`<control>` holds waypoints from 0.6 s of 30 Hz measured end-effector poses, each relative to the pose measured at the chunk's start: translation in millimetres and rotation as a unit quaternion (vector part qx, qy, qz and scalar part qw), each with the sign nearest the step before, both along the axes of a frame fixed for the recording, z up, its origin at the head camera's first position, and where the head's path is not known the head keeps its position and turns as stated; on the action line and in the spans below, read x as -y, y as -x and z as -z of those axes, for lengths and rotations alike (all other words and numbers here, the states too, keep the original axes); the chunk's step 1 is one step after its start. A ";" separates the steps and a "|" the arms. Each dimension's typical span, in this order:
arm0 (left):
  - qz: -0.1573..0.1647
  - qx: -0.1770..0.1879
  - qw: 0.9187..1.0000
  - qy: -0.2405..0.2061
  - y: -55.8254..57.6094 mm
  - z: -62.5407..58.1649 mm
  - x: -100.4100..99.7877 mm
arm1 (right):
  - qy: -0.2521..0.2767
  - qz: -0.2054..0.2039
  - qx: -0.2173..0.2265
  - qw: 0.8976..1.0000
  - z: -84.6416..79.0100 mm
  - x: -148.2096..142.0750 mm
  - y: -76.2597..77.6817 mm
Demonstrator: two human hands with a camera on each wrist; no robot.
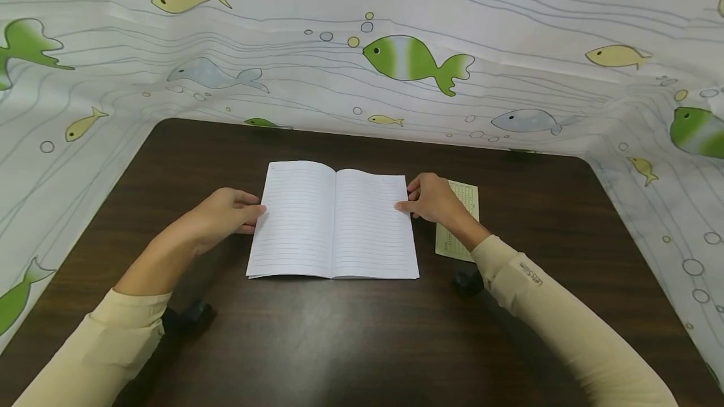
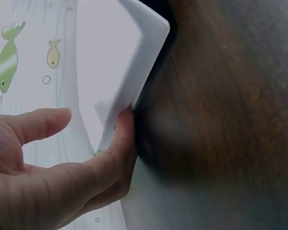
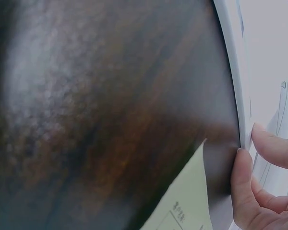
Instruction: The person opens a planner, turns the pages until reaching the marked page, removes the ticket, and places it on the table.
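Note:
A notebook (image 1: pixel 300 225) with lined white pages lies spread open on the table, its fold running down the middle. My left hand (image 1: pixel 229 212) is at its left edge. In the left wrist view the fingers (image 2: pixel 125 129) touch the edge from below, while the thumb (image 2: pixel 53 123) stands apart from the page. At the opposite edge my right hand (image 1: pixel 432 196) pinches the right-hand pages, thumb (image 3: pixel 273 143) on top and fingers underneath. Partly hidden beneath the right hand and wrist is a pale green printed sheet (image 1: pixel 469 196), whose corner also shows in the right wrist view.
The dark wood-grain table (image 1: pixel 317 344) has rounded far corners. White fabric (image 1: pixel 305 74) printed with fish surrounds its back and sides. A dark device hangs below each wrist, one by the left sleeve (image 1: pixel 195 316) and one by the right sleeve (image 1: pixel 509 269).

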State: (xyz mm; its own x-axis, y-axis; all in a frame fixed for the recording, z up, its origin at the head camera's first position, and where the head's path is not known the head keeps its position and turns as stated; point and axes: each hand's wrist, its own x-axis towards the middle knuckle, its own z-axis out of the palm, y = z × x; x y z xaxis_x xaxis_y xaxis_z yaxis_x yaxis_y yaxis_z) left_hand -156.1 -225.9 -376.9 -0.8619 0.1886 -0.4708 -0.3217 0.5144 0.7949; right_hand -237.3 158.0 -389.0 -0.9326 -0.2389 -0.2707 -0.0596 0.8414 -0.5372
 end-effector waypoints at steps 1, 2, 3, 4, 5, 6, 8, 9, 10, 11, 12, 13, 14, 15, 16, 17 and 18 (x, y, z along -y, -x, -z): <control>0.001 0.004 1.000 -0.006 0.9 0.3 -1.0 | 0.002 -0.002 0.000 1.000 0.1 0.2 -0.3; 0.002 0.007 1.000 -0.013 1.8 0.4 -2.4 | 0.003 -0.001 -0.001 1.000 0.5 0.3 -0.4; 0.004 0.010 1.000 -0.021 2.7 0.3 -4.2 | 0.005 -0.001 -0.001 1.000 0.6 0.4 -0.6; 0.003 0.014 0.999 -0.032 3.9 0.7 -6.3 | 0.006 0.001 -0.001 1.000 0.7 0.5 -0.6; 0.003 0.017 0.999 -0.042 5.0 0.8 -8.8 | 0.006 0.001 -0.002 1.000 0.7 0.7 -0.6; 0.003 0.020 0.998 -0.055 6.1 1.0 -11.3 | 0.006 0.000 -0.002 1.000 0.5 0.7 -0.8; 0.001 0.027 0.997 -0.078 8.0 1.1 -16.9 | 0.006 0.001 -0.001 1.000 0.9 0.9 -0.8; 0.001 0.029 0.996 -0.088 8.8 1.1 -19.3 | 0.006 -0.001 -0.001 1.000 0.7 0.9 -0.9; 0.002 0.032 0.995 -0.097 9.7 1.6 -21.5 | 0.006 -0.001 -0.002 1.000 1.0 0.9 -0.8; 0.005 0.032 0.994 -0.105 10.6 1.9 -23.5 | 0.006 -0.001 -0.001 1.000 1.1 0.7 -0.7; 0.009 0.032 0.993 -0.109 11.4 2.4 -25.1 | 0.007 0.000 -0.001 1.000 1.4 0.5 -0.4; 0.012 0.033 0.993 -0.115 12.4 2.8 -26.7 | 0.008 0.000 -0.001 1.000 1.6 0.3 0.0; 0.017 0.032 0.992 -0.121 13.3 3.3 -27.8 | 0.009 0.001 -0.001 1.000 2.0 0.2 0.3; 0.020 0.030 0.991 -0.126 14.0 3.6 -28.8 | 0.009 0.000 -0.001 1.000 2.0 -0.1 0.4; 0.022 0.029 0.991 -0.130 14.7 4.0 -29.6 | 0.010 0.000 0.000 1.000 2.0 -0.4 0.4; 0.022 0.025 0.990 -0.134 15.2 4.2 -30.2 | 0.010 0.000 0.000 1.000 2.0 -0.6 0.4; 0.020 0.021 0.990 -0.135 15.4 4.3 -30.6 | 0.011 -0.001 0.001 1.000 2.0 -0.8 0.6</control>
